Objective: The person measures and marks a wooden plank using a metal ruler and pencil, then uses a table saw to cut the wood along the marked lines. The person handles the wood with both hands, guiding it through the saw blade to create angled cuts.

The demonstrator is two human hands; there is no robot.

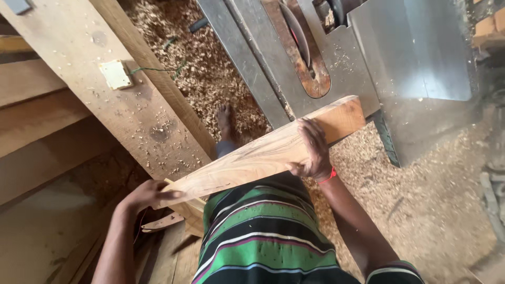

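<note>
No containers in view. Wooden board (263, 158), long and tapered with wavy grain, is held in the air at waist height, tilted, its far wide end lying over the edge of the metal saw counter (368, 79). Right hand (314, 150) lies over the board past its middle, grip wrapped down across the top face and far edge, a red thread band at the wrist. Left hand (147, 194) holds the near narrow end, grip closed round the tip with the thumb on top. Saw counter is grey steel with a rusty brown insert plate (305, 58) and the saw blade (296, 34) standing in its slot, just beyond the board's end. Floor under everything is deep in sawdust and shavings (210, 68); a bare foot (227, 121) stands in it beside the saw counter. Left of the person a long timber counter (105, 94) runs diagonally, dusted with chips, with a small cream switch box (115, 74) and a green wire (158, 69) on it. Offcut wood pieces (179, 218) sit low near the left hand. Green striped shirt (263, 236) fills bottom centre.
</note>
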